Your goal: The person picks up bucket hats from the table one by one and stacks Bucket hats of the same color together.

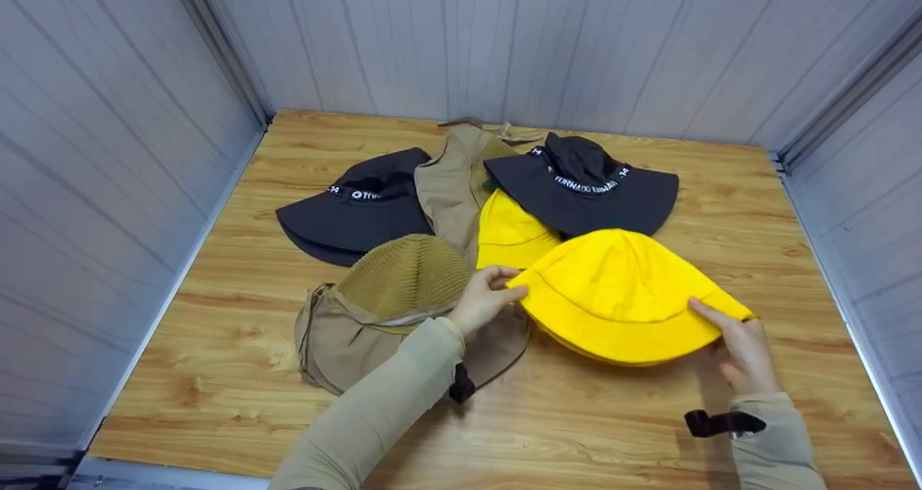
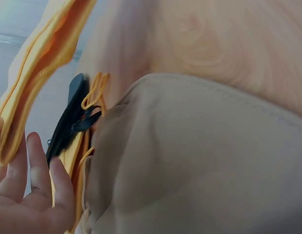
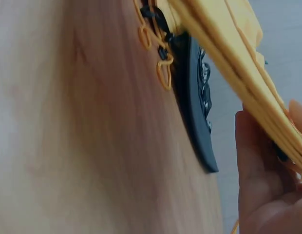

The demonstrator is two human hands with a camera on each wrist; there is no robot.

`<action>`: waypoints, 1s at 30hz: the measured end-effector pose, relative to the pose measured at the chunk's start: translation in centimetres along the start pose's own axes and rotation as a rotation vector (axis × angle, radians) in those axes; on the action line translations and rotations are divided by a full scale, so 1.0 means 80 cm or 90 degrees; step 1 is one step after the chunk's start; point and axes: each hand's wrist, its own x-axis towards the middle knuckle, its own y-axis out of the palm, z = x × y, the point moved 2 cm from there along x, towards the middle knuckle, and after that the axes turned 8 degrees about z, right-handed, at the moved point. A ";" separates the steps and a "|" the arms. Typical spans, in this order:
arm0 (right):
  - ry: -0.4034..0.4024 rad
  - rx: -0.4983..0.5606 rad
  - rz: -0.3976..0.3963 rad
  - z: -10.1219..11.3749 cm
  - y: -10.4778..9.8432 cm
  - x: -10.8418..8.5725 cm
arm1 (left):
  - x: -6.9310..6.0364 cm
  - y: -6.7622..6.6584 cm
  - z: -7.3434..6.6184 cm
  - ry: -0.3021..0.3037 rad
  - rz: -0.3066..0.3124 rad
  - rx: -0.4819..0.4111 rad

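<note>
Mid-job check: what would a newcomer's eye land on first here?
First, the bright yellow hat, held by its brim between the left grip and right grip at front right. Behind it, the dark hat with white lettering lies partly over another yellow hat. At front, left of centre, sits the tan hat with its ribbed crown.

The front bucket hat [image 1: 621,284] is solid yellow. The right-hand sun hat [image 1: 582,187] is black with white lettering; the near flap hat [image 1: 360,349] pairs beige with ribbed mustard.
</note>
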 end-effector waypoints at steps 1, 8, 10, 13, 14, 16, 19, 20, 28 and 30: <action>0.012 0.001 -0.008 -0.001 -0.005 0.000 | 0.000 0.001 0.002 -0.009 0.004 0.018; 0.077 -0.119 -0.065 -0.013 -0.031 0.006 | 0.005 0.009 0.014 -0.039 0.046 0.081; 0.094 -0.176 -0.074 -0.016 -0.037 0.007 | 0.008 0.010 0.018 -0.039 0.060 0.090; 0.116 -0.247 -0.088 -0.020 -0.046 0.009 | 0.011 0.012 0.023 -0.043 0.080 0.113; 0.120 -0.261 -0.093 -0.022 -0.049 0.009 | 0.011 0.012 0.024 -0.041 0.087 0.121; 0.123 -0.282 -0.102 -0.023 -0.053 0.010 | 0.012 0.012 0.026 -0.044 0.095 0.134; 0.120 -0.281 -0.099 -0.026 -0.058 0.011 | 0.014 0.014 0.026 -0.049 0.103 0.139; 0.120 -0.278 -0.099 -0.027 -0.060 0.012 | 0.014 0.014 0.026 -0.048 0.106 0.137; 0.126 -0.255 -0.068 -0.033 -0.066 0.015 | 0.013 0.018 0.026 -0.026 0.127 0.186; 0.133 -0.269 -0.076 -0.035 -0.067 0.015 | 0.012 0.018 0.026 -0.009 0.134 0.202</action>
